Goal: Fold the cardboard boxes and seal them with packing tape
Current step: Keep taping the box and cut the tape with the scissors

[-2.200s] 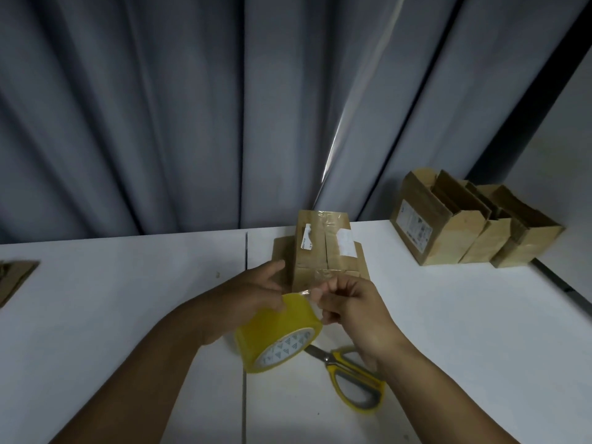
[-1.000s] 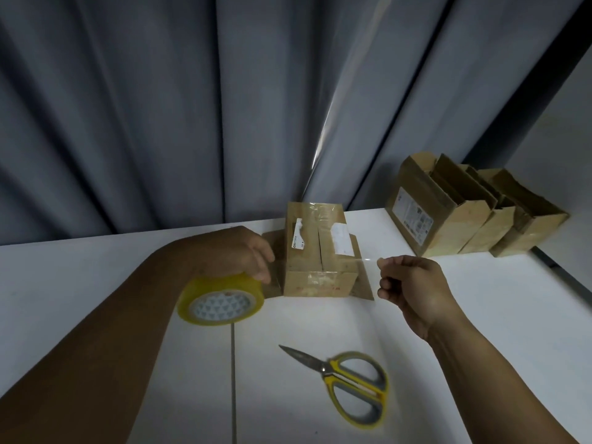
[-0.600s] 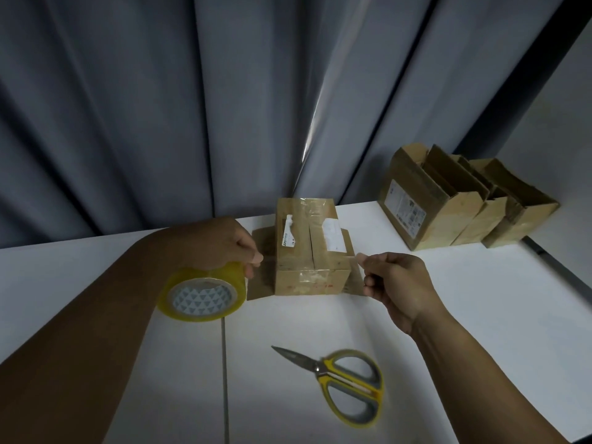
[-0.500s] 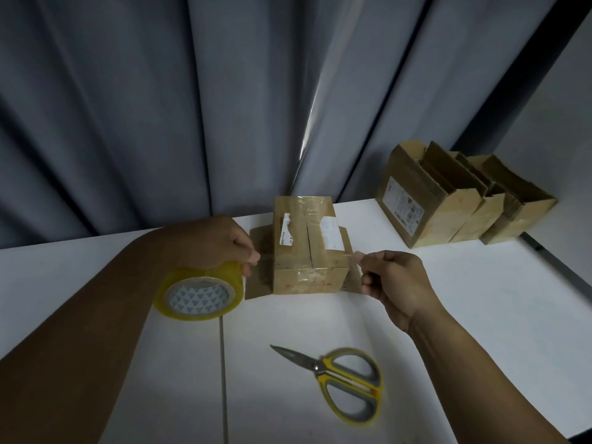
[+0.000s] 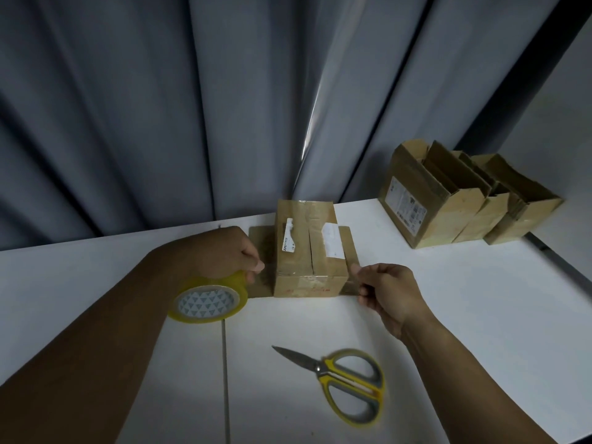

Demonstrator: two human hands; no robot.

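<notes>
**Position.** The box [image 5: 309,251] stands on the tabletop [image 5: 480,315] near its far edge. Its top is closed, with a seam [image 5: 310,251] running front to back. A flap [image 5: 261,251] lies out flat on each side.

**Hands.** The left hand [image 5: 221,254] is just left of the box, its fingers curled over the roll [image 5: 208,299], which it grips from above. The right hand [image 5: 384,293] is just right of the box, low at its front corner, with thumb and fingers pinched together. They appear to hold the free end of the tape, but the clear strip hardly shows, so its path across the box cannot be confirmed.

**Procedure.**
1. Draw the two hands apart so the strip is taut and flat. Slack clear tape is likely to fold onto itself.
2. Square the strip to the box before contact. Repositioning after contact would probably tear the cardboard face.
3. Set the pinched end down first and rub it firm, then lay the rest toward the roll.
4. Steady the box, which looks light and may slide under a sideways pull.
5. Cut with the scissors [image 5: 346,386], which lie close in front.

The open boxes [image 5: 448,206] at the far right appear to await the same treatment.
</notes>
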